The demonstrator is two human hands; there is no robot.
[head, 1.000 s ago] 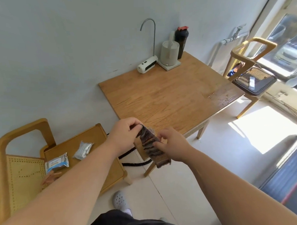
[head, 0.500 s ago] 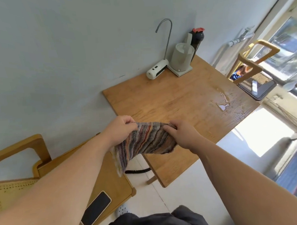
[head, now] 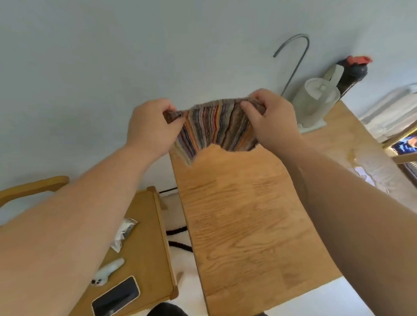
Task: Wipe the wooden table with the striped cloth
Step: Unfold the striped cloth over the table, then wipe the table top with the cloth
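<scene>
- Table: wooden, set against a pale wall.
- Cloth: striped, held spread in the air over the table's far end.
- Left hand, right hand: fingers clamped on the cloth's upper corners.
- Kettle: behind right hand.

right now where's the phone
Lower left of the head view: the phone lies on the low side table, beside a white figurine, left of the wooden table.
</scene>
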